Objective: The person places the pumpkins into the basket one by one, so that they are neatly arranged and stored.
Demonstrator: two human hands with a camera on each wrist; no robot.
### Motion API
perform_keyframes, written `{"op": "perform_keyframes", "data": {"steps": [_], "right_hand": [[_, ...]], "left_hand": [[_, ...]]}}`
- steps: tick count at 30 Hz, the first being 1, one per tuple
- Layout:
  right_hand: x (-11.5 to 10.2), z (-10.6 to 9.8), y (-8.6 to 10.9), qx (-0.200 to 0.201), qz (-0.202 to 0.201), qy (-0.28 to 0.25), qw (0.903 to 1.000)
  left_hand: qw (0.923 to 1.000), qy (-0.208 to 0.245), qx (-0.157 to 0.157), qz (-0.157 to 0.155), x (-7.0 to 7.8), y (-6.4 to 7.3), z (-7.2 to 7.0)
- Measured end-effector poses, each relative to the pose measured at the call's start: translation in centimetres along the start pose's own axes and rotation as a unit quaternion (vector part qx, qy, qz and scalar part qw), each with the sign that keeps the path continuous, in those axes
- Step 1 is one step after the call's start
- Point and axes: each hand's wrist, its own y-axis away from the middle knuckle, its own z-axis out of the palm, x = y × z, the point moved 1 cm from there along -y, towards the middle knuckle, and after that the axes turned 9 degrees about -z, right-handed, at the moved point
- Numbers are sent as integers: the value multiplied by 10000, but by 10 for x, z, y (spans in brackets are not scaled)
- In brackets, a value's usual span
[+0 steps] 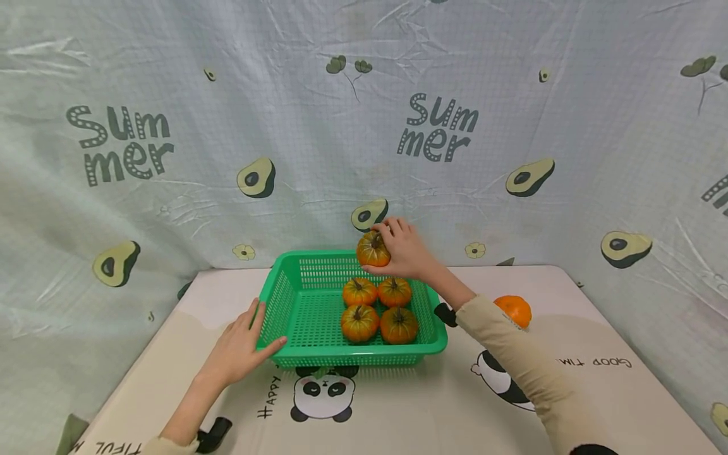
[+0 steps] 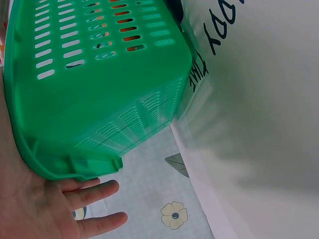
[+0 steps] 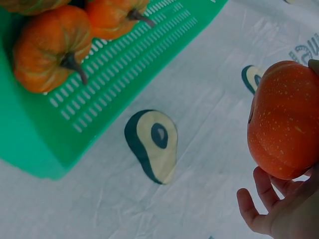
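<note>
A green plastic basket (image 1: 341, 354) with slotted walls stands on the table. Several small orange-and-green pumpkins (image 1: 359, 323) sit in its right half, stems up. My right hand (image 1: 406, 251) grips another pumpkin (image 1: 373, 251) above the basket's back rim; in the right wrist view this pumpkin (image 3: 284, 119) shows a smooth, speckled orange side. My left hand (image 1: 241, 347) rests against the basket's left rim, thumb over the front corner. The left wrist view has that hand's fingers (image 2: 94, 195) extended beyond the rim, not curled round it.
An orange pumpkin-like thing (image 1: 514, 309) lies on the table to the right, partly hidden by my right sleeve (image 1: 506, 347). Behind the table hangs a pale curtain (image 1: 307, 145) printed with avocados. The tablecloth (image 1: 398, 411) carries panda prints and lettering.
</note>
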Motion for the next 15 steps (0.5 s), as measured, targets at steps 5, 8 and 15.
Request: {"op": "perform_keyframes", "data": {"steps": [5,8,15], "right_hand": [[-12,12,-11,-34,-73,10,10000],[-19,19,-17,-102,-55,-37,9999],[-33,36,-25,-427,116,-193,9988]], "left_hand": [[10000,-11,-13,26,-1,0,1],[10000,-13,-22,33,-2,1,2],[10000,-19,-2,19,-1,0,2]]}}
